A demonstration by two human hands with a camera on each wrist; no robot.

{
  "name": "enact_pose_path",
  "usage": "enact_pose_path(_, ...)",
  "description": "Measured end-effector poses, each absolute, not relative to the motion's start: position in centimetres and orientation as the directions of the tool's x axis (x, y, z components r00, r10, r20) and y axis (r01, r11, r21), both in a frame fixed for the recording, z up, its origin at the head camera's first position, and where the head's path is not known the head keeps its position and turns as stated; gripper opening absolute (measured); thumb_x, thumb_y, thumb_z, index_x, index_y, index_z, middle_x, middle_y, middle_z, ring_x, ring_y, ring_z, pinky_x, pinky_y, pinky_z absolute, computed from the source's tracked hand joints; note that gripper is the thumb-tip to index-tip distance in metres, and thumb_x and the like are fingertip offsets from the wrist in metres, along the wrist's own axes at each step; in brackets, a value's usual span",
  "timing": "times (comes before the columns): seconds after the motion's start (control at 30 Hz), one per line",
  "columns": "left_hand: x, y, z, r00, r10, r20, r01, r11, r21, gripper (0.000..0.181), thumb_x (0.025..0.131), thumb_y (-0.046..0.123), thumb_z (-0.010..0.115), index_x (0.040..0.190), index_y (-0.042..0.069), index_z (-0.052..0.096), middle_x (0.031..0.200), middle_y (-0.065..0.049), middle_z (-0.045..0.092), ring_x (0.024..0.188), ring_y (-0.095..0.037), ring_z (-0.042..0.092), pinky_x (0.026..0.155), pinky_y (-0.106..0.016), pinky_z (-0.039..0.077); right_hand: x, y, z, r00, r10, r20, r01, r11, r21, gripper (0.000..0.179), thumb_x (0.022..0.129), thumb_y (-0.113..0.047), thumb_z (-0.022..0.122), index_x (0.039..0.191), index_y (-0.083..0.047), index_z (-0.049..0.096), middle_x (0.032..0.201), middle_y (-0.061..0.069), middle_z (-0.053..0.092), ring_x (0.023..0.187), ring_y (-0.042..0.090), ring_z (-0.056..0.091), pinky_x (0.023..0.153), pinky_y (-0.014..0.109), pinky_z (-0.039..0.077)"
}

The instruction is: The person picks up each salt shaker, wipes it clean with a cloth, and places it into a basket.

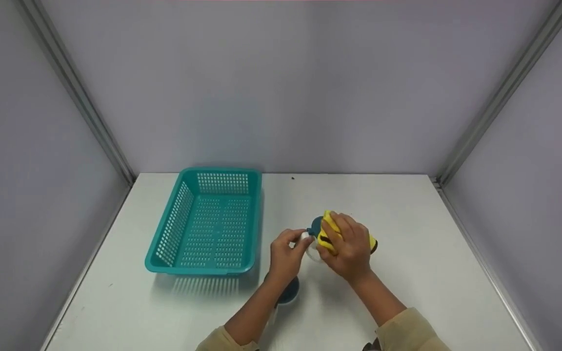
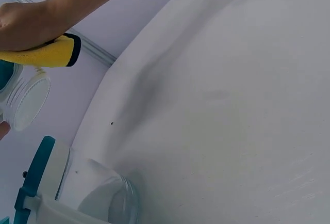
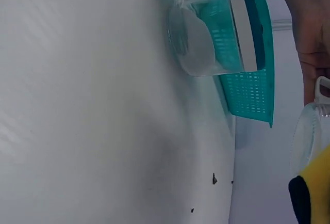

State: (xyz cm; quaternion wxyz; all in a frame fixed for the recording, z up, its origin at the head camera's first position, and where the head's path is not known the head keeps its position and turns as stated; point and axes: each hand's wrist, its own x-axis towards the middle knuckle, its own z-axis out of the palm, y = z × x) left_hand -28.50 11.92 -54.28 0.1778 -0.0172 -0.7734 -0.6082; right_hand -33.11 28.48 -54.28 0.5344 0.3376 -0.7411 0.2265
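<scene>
Head view, from the left: a teal perforated plastic basket [image 1: 217, 229] sits on the white table [image 1: 408, 209], with nothing but its slotted floor and walls showing inside. To its right, a tan sleeve [image 1: 225, 341] leads up to the left hand [image 1: 285, 251], whose thumb and fingers pinch the white handle [image 1: 304, 235] of a clear lidded jar [image 1: 315, 251]. Partly hidden under that forearm, a second clear jar [image 3: 216, 38] stands upright on the table; the right wrist view shows its white collar, handle and dark teal lid. The held jar is raised above the table near the middle, tilted, with its blue-teal lid [image 1: 316, 225] on the far side. Right of it comes a yellow cloth [image 1: 330, 222] with black edging, bunched in the right hand [image 1: 347, 243], whose fingers curl over it. The cloth overlaps the jar's right side; how much of it touches the glass cannot be told. Farthest right of these is the other tan sleeve [image 1: 410, 331], around the right forearm.
</scene>
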Motion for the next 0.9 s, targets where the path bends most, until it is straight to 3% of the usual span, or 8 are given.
enact_pose_path(0.23,-28.4,12.1,-54.3,-0.923,-0.192,0.332,0.271,0.285,0.919,0.015,0.089,0.020,0.073,0.103,0.017,0.076,0.085,0.007,0.065,0.085,-0.008,0.063,0.074,-0.029,0.059,-32.2,28.2,-51.8,-0.450,-0.415,0.791,-0.690,0.724,-0.013,0.050,0.089,-0.049,0.065,0.130,-0.021,0.065,0.126,0.007,0.066,0.110,0.027,0.061,0.078,0.046,0.054)
enact_pose_path(0.43,-28.5,12.0,-54.6,-0.906,-0.165,0.389,0.333,0.291,0.897,0.018,0.089,0.027,0.072,0.103,0.016,0.077,0.085,0.006,0.065,0.086,-0.008,0.063,0.073,-0.026,0.059,-32.4,28.4,-49.5,-0.570,-0.523,0.634,-0.687,0.726,-0.018,0.042,0.096,-0.049,0.055,0.129,-0.025,0.066,0.123,0.002,0.067,0.109,0.025,0.063,0.076,0.045,0.055)
enact_pose_path(0.57,-28.7,11.4,-54.7,-0.925,-0.117,0.362,0.323,0.262,0.910,0.017,0.089,0.027,0.073,0.104,0.019,0.077,0.084,0.007,0.065,0.086,-0.009,0.061,0.074,-0.025,0.059,-32.9,28.9,-48.1,-0.618,-0.585,0.525,-0.714,0.698,-0.063,0.039,0.099,-0.049,0.052,0.129,-0.028,0.065,0.124,-0.001,0.066,0.112,0.022,0.062,0.081,0.044,0.054)
enact_pose_path(0.73,-29.1,10.3,-54.7,-0.951,-0.038,0.308,0.293,0.219,0.931,0.017,0.089,0.026,0.073,0.105,0.020,0.077,0.085,0.004,0.066,0.086,-0.013,0.059,0.075,-0.025,0.058,-33.8,29.9,-46.9,-0.615,-0.665,0.423,-0.770,0.623,-0.139,0.037,0.101,-0.048,0.048,0.129,-0.032,0.064,0.127,-0.005,0.065,0.115,0.019,0.061,0.090,0.045,0.053)
enact_pose_path(0.9,-29.3,9.3,-54.9,-0.969,0.029,0.246,0.248,0.123,0.961,0.019,0.090,0.029,0.072,0.106,0.019,0.077,0.088,0.000,0.069,0.086,-0.017,0.058,0.074,-0.026,0.056,-34.5,31.1,-46.4,-0.654,-0.673,0.346,-0.755,0.546,-0.363,0.034,0.101,-0.046,0.048,0.131,-0.036,0.063,0.132,-0.010,0.062,0.122,0.016,0.058,0.099,0.045,0.051)
